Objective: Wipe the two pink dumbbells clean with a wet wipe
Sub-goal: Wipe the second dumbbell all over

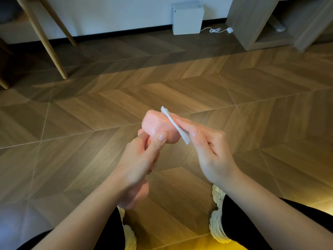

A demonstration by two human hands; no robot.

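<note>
Pink dumbbell (153, 126) sits in mid-air in front of the person, held above the wooden herringbone floor (90, 114) with its long axis running away from the body. The left hand (138, 159) grips it round the handle, fingers curled, with the thumb laid up against the near side of the far head. That far head tilts up and to the left and shows raised lettering on its end face, too blurred to read. The near head shows below the left wrist, partly hidden by the forearm. The right hand (212, 152) pinches a folded white wet wipe (173, 124) between thumb and straightened forefinger, and the wipe lies flat against the right side of the far head, touching it. Both hands are close together, just apart at the thumbs. Below, two pale chunky shoes (218, 213) and dark trouser legs stand on the floor. Farther off, by the wall, are a white box (187, 19) with a white cable (214, 30) beside it, slanted wooden legs (46, 40) on the left and an open shelf unit (252, 24) on the right
</note>
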